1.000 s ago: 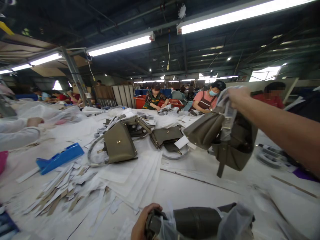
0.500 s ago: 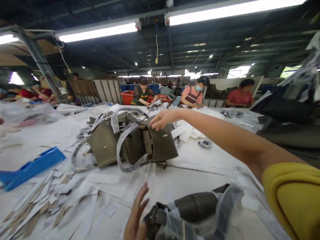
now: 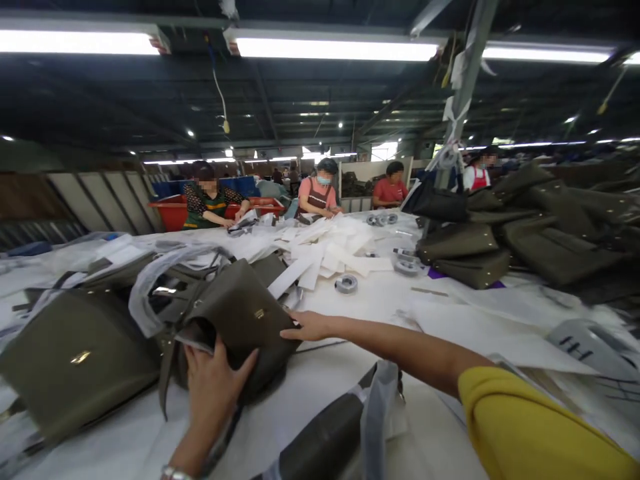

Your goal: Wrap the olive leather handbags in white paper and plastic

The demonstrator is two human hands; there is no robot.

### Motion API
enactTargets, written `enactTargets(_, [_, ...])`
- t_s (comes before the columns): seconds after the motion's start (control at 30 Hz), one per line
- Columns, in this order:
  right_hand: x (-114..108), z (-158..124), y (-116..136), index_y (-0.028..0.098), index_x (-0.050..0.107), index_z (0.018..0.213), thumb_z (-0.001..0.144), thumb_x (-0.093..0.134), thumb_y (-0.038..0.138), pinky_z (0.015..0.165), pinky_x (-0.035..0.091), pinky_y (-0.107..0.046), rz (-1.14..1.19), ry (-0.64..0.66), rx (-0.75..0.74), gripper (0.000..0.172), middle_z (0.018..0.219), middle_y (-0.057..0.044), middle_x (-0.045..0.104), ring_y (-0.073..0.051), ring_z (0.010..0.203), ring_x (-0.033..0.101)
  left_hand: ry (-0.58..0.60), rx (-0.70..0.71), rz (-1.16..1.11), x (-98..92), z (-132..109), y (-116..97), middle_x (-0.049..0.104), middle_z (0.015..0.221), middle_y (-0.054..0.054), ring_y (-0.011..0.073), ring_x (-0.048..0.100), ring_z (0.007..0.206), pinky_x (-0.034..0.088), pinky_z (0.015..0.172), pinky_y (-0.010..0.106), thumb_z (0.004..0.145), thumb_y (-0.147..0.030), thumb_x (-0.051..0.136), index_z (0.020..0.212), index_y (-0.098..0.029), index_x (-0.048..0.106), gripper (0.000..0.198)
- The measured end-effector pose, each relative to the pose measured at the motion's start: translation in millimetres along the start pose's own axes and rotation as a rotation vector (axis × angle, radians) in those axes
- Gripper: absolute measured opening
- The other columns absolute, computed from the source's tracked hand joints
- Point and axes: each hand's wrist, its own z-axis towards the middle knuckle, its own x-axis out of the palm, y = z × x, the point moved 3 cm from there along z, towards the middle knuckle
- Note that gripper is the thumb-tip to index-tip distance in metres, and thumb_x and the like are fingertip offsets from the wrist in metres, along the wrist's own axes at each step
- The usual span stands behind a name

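An olive-brown handbag (image 3: pixel 245 300) with a gold clasp lies tilted on the white table in front of me. My left hand (image 3: pixel 213 373) grips its near left side, fingers tucked in at the side opening and thumb spread against the front. At the bag's right edge, my right hand (image 3: pixel 307 325) pinches the corner; some fingertips are hidden behind it. A second olive handbag (image 3: pixel 85 360) rests just left of it. Between them arches a handle (image 3: pixel 145 293) wrapped in clear plastic. Nearest me lies another dark olive bag (image 3: pixel 325 437), partly out of frame, with its own plastic-wrapped handle (image 3: pixel 377 420).
White paper strips (image 3: pixel 330 250) are heaped beyond the bags, beside a rolled strap (image 3: pixel 346 284). Many olive bags (image 3: pixel 565 227) are piled at the right, near a metal post (image 3: pixel 465 87). Several co-workers sit or stand across the table, one in a brown apron (image 3: pixel 319 197).
My view has swung right and closer to the bags. My left hand has come up from the near table onto the handbag, and my right hand has taken its right edge.
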Motion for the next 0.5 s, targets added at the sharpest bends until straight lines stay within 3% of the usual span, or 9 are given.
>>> enactTargets(0.1, [-9, 14, -16, 0.022, 0.044, 0.147, 0.090, 0.061, 0.050, 0.095, 0.052, -0.033, -0.034, -0.031, 0.029, 0.066, 0.127, -0.006, 0.068, -0.023, 0.108, 0.068, 0.139, -0.166, 0.071, 11.3, 63, 19, 0.007, 0.159, 0.030, 0.0490, 0.002, 0.147, 0.026, 0.111, 0.065, 0.081, -0.065, 0.055, 0.147, -0.009, 0.036, 0.088])
enactTargets(0.23, [-54, -7, -79, 0.022, 0.060, 0.134, 0.094, 0.057, 0.040, 0.095, 0.051, -0.031, -0.123, -0.164, 0.148, 0.043, 0.120, -0.005, 0.071, -0.022, 0.108, 0.068, 0.220, -0.261, 0.089, 24.7, 117, 41, -0.002, 0.158, 0.032, 0.0533, 0.001, 0.145, 0.023, 0.105, 0.072, 0.080, -0.073, 0.052, 0.147, -0.008, 0.032, 0.096])
enactTargets(0.37, [-115, -68, -169, 0.020, 0.064, 0.127, 0.093, 0.058, 0.033, 0.107, 0.042, -0.037, -0.264, -0.352, 0.396, 0.037, 0.132, -0.009, 0.064, -0.026, 0.125, 0.057, 0.265, -0.232, 0.176, 44.9, 125, 55, 0.012, 0.157, 0.031, 0.0526, 0.003, 0.145, 0.017, 0.103, 0.077, 0.083, -0.079, 0.038, 0.147, -0.009, 0.030, 0.095])
enactTargets(0.5, [-176, -136, -257, 0.009, 0.049, 0.141, 0.090, 0.062, 0.032, 0.114, 0.032, -0.047, -0.391, -0.520, 0.703, 0.058, 0.151, -0.023, 0.040, -0.035, 0.142, 0.036, 0.280, -0.187, 0.293, 56.8, 122, 70, 0.018, 0.159, 0.024, 0.0497, 0.005, 0.146, 0.022, 0.104, 0.074, 0.088, -0.076, 0.026, 0.150, -0.014, 0.025, 0.088])
